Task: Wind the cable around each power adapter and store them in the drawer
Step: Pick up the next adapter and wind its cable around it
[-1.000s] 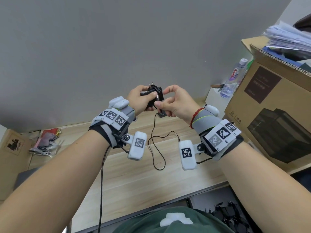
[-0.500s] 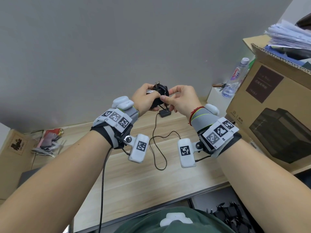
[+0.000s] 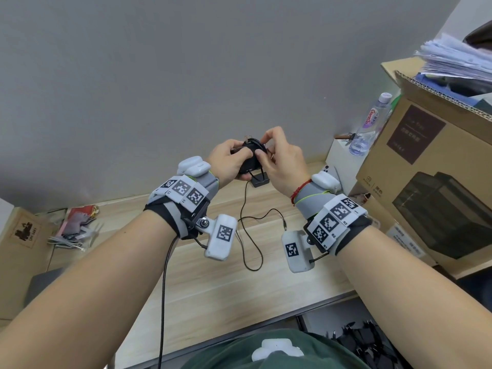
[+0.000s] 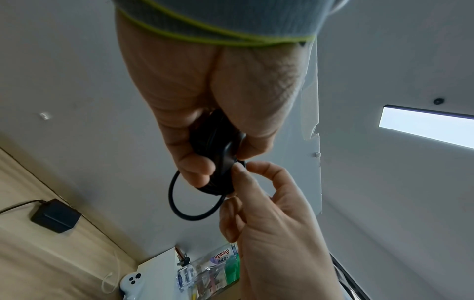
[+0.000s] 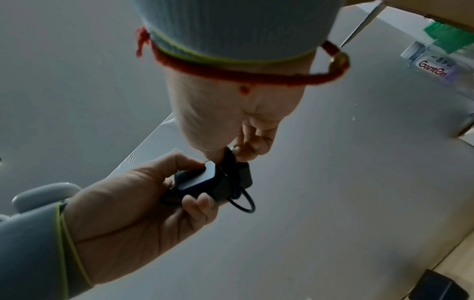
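My left hand [image 3: 226, 161] grips a black power adapter [image 3: 249, 159] held up above the desk, prongs pointing up. Most of its cable is coiled round the body. My right hand [image 3: 282, 158] pinches the cable at the adapter's top right edge, thumb against forefinger [image 4: 241, 172]. A short loop of cable [image 4: 179, 207] hangs free below the adapter [image 4: 218, 146]. In the right wrist view the adapter [image 5: 202, 182] sits between both hands. A second black adapter [image 3: 259, 181] lies on the desk beneath them, its thin cable [image 3: 250, 235] sprawled loose toward me.
An open drawer [image 3: 364, 342] with several black adapters sits under the desk edge at lower right. A large cardboard box [image 3: 426, 182], a water bottle [image 3: 370, 126] and a white box [image 3: 340, 161] stand at the right. Papers and a small carton [image 3: 24, 230] lie at left.
Both hands have lifted the adapter slightly. My right hand went from the adapter's lower side up over its top right, carrying the cable round it.
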